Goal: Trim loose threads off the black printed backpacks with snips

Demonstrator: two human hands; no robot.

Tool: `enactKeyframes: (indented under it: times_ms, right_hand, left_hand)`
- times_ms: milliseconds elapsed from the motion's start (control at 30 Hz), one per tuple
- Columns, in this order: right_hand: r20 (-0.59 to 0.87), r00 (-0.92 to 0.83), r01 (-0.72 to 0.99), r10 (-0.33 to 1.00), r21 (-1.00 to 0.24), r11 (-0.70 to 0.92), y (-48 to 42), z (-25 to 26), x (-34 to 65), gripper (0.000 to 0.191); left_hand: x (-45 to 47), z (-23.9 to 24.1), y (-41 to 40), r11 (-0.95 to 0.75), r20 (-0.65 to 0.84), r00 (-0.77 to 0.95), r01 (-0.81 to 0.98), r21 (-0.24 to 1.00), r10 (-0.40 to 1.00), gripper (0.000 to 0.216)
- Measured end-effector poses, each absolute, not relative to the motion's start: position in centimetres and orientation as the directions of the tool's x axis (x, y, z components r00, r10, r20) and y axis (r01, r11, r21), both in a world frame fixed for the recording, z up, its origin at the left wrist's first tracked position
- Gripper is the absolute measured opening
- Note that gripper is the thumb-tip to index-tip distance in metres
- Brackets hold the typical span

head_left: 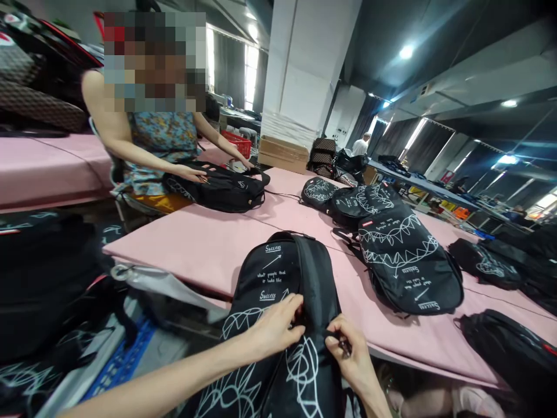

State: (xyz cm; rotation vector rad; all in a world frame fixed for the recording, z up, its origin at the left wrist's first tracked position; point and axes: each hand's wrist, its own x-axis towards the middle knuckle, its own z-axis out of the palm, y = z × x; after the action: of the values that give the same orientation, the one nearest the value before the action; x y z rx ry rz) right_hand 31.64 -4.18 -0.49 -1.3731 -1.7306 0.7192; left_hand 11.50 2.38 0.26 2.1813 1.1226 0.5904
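Note:
A black backpack [274, 267] with white scribbles and the word "Success" lies in front of me, its upper part on the pink table and its lower part over the near edge. My left hand [281, 325] is closed on the backpack's fabric along the dark seam at its middle. On the right side of the same bag, my right hand [350, 348] pinches the side edge between thumb and fingertips. Something small and dark shows inside its curled fingers, too hidden to name.
Across the pink table [183, 249], a co-worker [163, 136] handles another black backpack [226, 188]. Printed backpacks [404, 249] lie to my right, with another dark bag [513, 348] at the near right edge. Black bags [43, 290] are piled at left. A pillar [304, 69] stands behind.

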Motion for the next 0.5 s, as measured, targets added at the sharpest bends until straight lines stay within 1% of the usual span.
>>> enactKeyframes:
  times_ms: [67,133,167,233,300,333,367,400,433,467,500]
  right_hand:
    - [0.243,-0.084,0.516,0.966,-0.819,0.251,-4.2,-0.6,31.6,0.013]
    - [0.255,-0.063,0.498,0.965,-0.830,0.252,-4.3,-0.9,31.7,0.019]
    - [0.262,-0.050,0.492,0.964,-0.834,0.252,-4.4,-1.0,31.8,0.021]
    - [0.266,-0.040,0.488,0.963,-0.836,0.251,-4.6,-1.0,32.0,0.024]
    - [0.252,-0.057,0.487,0.966,-0.838,0.248,-4.8,-0.8,32.0,0.024]
    - [0.244,-0.076,0.476,0.967,-0.843,0.250,-4.9,-0.6,32.0,0.025]
    - [0.239,-0.098,0.455,0.966,-0.852,0.257,-5.0,-0.4,32.0,0.026]
    - [0.241,-0.122,0.423,0.963,-0.865,0.270,-5.2,-0.2,32.1,0.027]
    - [0.245,-0.145,0.379,0.959,-0.881,0.282,-5.4,-0.1,32.4,0.029]
    - [0.247,-0.165,0.329,0.955,-0.899,0.289,-5.7,-0.2,32.8,0.030]
    - [0.245,-0.177,0.276,0.953,-0.917,0.287,-6.1,-0.5,33.4,0.031]
  left_hand:
    - [12.1,-0.7,1.5,-0.414,0.026,0.552,0.593,0.690,0.833,0.014]
    - [12.6,-1.1,0.6,-0.443,0.016,0.562,0.634,0.634,0.827,0.005]
    - [12.6,-1.0,0.4,-0.496,0.052,0.572,0.659,0.565,0.819,0.005]
    - [12.3,-0.1,0.5,-0.643,0.171,0.630,0.676,0.360,0.758,0.013]
    - [11.6,1.9,2.3,-0.761,0.283,0.709,0.626,0.169,0.646,0.017]
    - [11.1,3.2,4.0,-0.801,0.325,0.739,0.585,0.126,0.590,0.015]
    - [10.5,4.6,6.1,-0.804,0.382,0.721,0.583,0.118,0.578,0.017]
    - [9.9,6.1,8.5,-0.791,0.419,0.684,0.588,0.168,0.597,0.015]
    - [9.2,7.4,11.2,-0.748,0.450,0.604,0.597,0.291,0.658,0.010]
    - [8.4,8.4,13.8,-0.677,0.449,0.508,0.585,0.447,0.735,0.006]
    - [7.6,9.1,16.2,-0.625,0.442,0.444,0.593,0.507,0.780,0.007]
